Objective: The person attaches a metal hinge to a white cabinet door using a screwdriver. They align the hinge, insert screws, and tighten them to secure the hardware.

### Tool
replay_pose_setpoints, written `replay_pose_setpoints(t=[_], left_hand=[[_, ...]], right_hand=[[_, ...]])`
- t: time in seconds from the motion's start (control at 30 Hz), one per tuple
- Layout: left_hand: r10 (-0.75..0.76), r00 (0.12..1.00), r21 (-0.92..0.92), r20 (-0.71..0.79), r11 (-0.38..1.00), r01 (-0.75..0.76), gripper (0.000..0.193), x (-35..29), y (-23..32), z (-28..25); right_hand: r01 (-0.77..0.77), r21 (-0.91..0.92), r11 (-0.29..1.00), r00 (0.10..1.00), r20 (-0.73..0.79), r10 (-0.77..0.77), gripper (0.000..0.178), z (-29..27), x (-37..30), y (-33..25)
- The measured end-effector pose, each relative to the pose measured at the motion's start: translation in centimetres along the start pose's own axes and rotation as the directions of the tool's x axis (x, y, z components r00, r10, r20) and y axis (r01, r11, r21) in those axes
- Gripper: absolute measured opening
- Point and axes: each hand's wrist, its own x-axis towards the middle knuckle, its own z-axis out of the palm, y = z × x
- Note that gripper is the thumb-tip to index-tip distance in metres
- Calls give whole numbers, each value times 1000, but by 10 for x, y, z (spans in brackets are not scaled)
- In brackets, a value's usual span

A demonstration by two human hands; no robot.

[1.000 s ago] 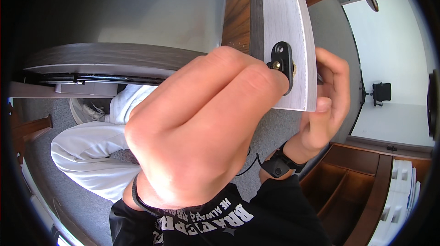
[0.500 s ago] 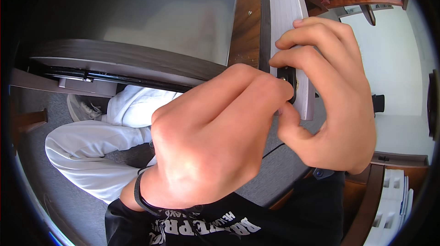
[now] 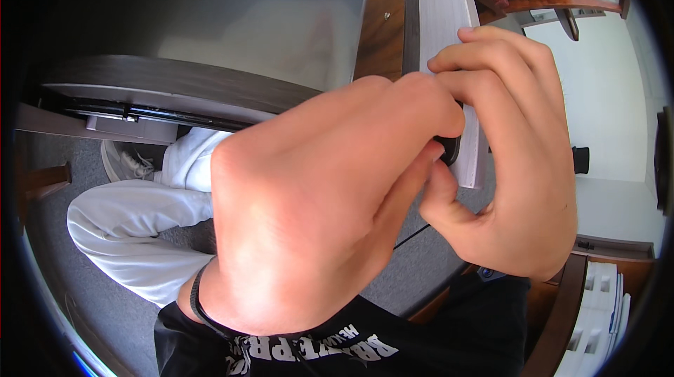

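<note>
My left hand [image 3: 309,194], with a dark band at its wrist, reaches across from the lower left. Its thumb and forefinger are closed in a pinch at a small black rounded fitting [image 3: 451,152], and what lies between the fingertips is hidden. The fitting sits on the narrow edge of a pale wood-grain panel [image 3: 442,12]. From the right, my right hand [image 3: 530,145] curls around that panel, its fingers bent over the edge and its thumb close to the left fingertips. Most of the fitting is covered by my hands.
Left of the panel is a cabinet with a dark glossy surface [image 3: 260,33] and a dark wood front rail [image 3: 196,82]. White trousers [image 3: 133,222] and a grey shoe [image 3: 126,163] show below. A wooden chair [image 3: 562,3] stands at the upper right, white slotted items [image 3: 597,307] at lower right.
My left hand has rolled and shifted slightly up and to the right, now covering more of the black fitting. The right hand keeps nearly the same place on the panel.
</note>
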Motion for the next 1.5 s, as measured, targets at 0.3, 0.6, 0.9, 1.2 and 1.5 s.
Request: replay_pose_setpoints(t=[0.3, 0.6, 0.9, 1.2, 1.5], left_hand=[[-130, 990, -123, -59, 985, 122, 22, 1, 1, 7], [-249, 961, -49, -123, 968, 244, 15, -12, 14, 0], [-50, 998, 179, 32, 983, 44, 6, -12, 5, -1], [-160, 987, 7, -9, 987, 160, 5, -12, 0, 8], [27, 999, 172, -32, 985, -21, 6, -13, 2, 9]], right_hand=[[17, -23, 1000, 999, 47, -16, 47, -5, 0, 2], [23, 7, 1000, 997, 73, -23, 48, -10, -3, 9], [95, -11, 995, 990, 109, -93, 48, -16, 0, 7], [135, 51, 990, 981, 137, -140, 50, -15, 0, 21], [146, 41, 988, 974, 167, -151, 52, -19, 2, 22]])
